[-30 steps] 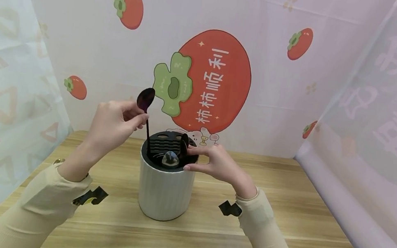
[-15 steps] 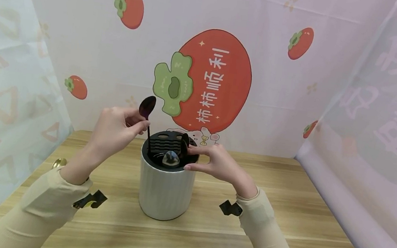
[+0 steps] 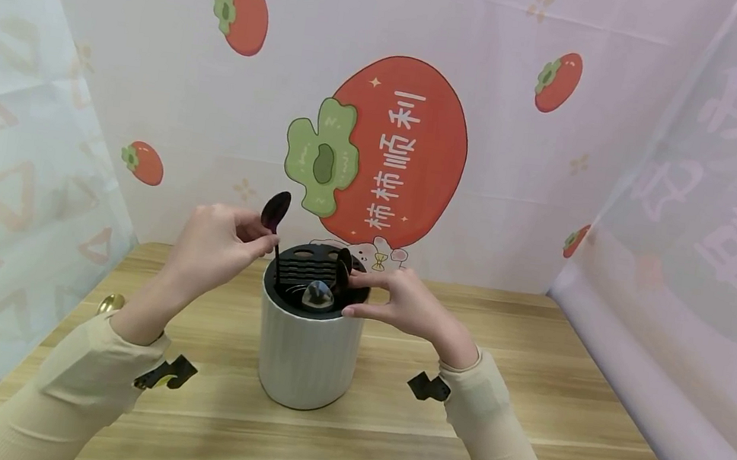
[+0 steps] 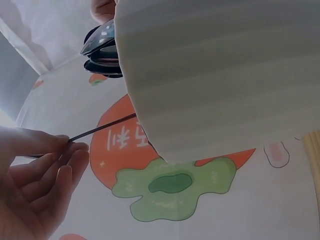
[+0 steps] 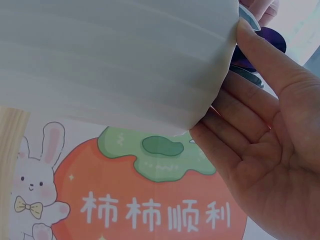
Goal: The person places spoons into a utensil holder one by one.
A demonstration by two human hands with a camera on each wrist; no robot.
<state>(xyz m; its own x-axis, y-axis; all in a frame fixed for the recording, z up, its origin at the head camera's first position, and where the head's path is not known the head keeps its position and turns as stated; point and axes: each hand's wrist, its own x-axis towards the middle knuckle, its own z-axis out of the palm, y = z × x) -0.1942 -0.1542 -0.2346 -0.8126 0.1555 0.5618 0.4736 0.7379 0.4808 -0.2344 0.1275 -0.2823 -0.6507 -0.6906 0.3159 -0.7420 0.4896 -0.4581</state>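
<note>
My left hand (image 3: pixel 214 249) pinches the thin handle of a dark, shiny spoon (image 3: pixel 276 211) between thumb and fingers. The spoon stands bowl up, its handle's lower end inside the black slotted top (image 3: pixel 305 268) of a white ribbed utensil holder (image 3: pixel 307 361). At the holder's right rim, my right hand (image 3: pixel 401 303) grips it, thumb at the front and fingers farther back. Dark spoon bowls (image 3: pixel 343 267) stand close to those fingertips. A silvery rounded spoon bowl (image 3: pixel 317 295) sits at the front of the top. In the right wrist view the holder's wall (image 5: pixel 115 65) hides some fingertips.
A gold-coloured spoon (image 3: pixel 111 303) lies on the wooden table (image 3: pixel 453 440) by my left sleeve, which partly covers it. Behind the holder hangs a white cloth (image 3: pixel 496 200) printed with persimmons. Similar cloths (image 3: pixel 704 248) stand at both sides.
My left hand has moved down and slightly right, lowering the spoon farther into the holder. More of the gold-coloured spoon shows beside the left sleeve. The right hand has stayed on the rim.
</note>
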